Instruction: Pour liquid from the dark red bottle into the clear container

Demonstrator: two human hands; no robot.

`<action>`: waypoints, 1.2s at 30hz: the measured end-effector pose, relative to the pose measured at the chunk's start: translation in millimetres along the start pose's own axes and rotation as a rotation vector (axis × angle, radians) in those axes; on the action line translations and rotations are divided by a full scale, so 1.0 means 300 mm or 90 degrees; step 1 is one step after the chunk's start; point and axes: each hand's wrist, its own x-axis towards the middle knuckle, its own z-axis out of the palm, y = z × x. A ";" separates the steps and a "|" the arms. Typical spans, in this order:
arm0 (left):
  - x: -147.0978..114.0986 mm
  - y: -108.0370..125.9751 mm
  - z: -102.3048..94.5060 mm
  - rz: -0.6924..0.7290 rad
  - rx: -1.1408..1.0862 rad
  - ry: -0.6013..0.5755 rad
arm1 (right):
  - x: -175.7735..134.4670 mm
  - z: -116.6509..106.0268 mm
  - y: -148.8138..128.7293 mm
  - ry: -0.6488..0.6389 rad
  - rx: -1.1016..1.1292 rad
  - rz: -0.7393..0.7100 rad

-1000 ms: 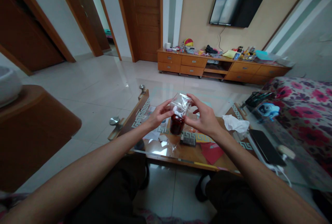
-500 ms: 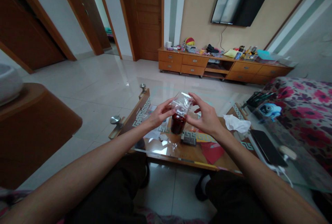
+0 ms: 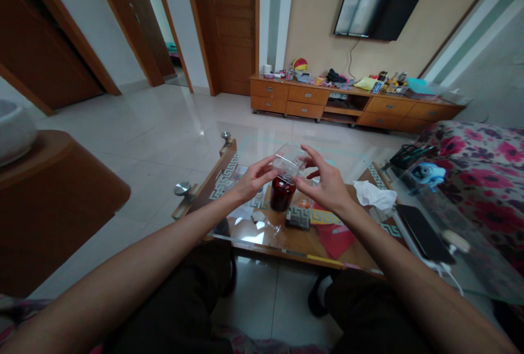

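Between my two hands is a clear, box-like plastic container (image 3: 289, 158), slightly tilted over a dark red jar (image 3: 281, 194). My left hand (image 3: 256, 180) grips the container's left side between thumb and fingers. On the other side, my right hand (image 3: 323, 178) pinches it, the thumb low and the index finger at the upper corner. The jar is upright above the glass-topped coffee table (image 3: 262, 238); its top is covered by the container, and whether the two touch I cannot tell.
A small dark box (image 3: 297, 220) and a red paper (image 3: 335, 239) show near the table's front. Crumpled white tissue (image 3: 374, 195) lies to the right, beside a black phone (image 3: 423, 232) with a cable. Farther off stands a low wooden cabinet (image 3: 268, 97) holding assorted items.
The clear container has turned slightly between my fingers, its top face now more evenly visible. Both hands keep nearly the same place and grip.
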 end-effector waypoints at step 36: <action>0.060 0.023 0.011 0.199 0.478 0.082 | -0.044 -0.076 0.149 -0.124 0.912 0.571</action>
